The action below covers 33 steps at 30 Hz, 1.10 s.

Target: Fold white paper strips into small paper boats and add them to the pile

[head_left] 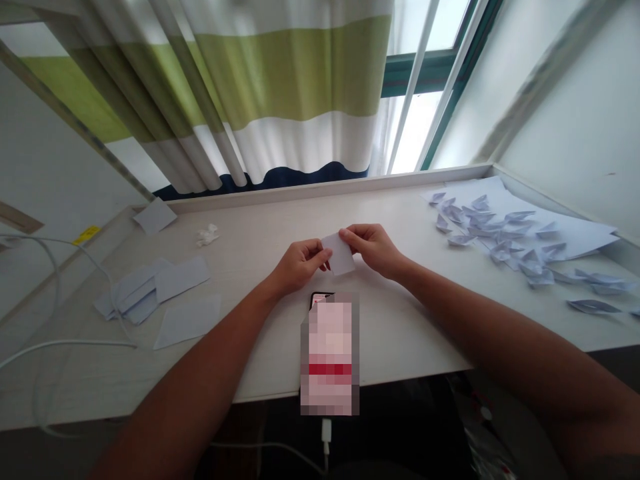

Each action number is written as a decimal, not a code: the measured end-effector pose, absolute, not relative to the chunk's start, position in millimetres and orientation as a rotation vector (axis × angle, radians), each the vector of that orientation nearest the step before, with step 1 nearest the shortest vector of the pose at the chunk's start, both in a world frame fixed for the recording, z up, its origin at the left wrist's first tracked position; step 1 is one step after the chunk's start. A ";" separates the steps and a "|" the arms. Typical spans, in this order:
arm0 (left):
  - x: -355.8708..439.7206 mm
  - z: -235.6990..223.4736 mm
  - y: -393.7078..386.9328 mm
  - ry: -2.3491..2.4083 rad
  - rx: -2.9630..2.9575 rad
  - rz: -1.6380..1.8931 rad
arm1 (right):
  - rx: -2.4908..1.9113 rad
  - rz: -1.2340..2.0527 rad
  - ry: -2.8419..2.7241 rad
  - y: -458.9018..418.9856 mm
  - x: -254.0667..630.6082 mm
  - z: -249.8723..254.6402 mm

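A small piece of white paper (341,257) is held up a little above the table, between both hands. My left hand (304,263) pinches its left edge between thumb and fingers. At its upper right corner my right hand (371,247) grips it, thumb on the near face. Whether the paper is folded cannot be made out. Just below the hands lies a phone (320,297), its screen mostly blurred out. Several folded paper boats (505,250) are gathered to the right of my right hand.
Larger white sheets (565,233) lie under some of the boats. Loose paper pieces (183,279) and a crumpled tissue (207,235) are on the left of the white table (260,227). White cables (70,343) cross the left side. A charging plug (327,430) hangs by the front edge.
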<state>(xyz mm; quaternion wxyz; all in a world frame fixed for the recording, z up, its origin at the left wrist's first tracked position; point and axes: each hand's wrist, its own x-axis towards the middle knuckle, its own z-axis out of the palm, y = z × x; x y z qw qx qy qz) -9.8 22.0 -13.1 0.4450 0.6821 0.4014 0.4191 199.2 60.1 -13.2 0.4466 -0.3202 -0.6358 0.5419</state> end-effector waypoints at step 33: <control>-5.6 -11.9 23.7 1.043 1.456 1.239 | -0.853 1.216 -1.736 56.8 198.9 -14.5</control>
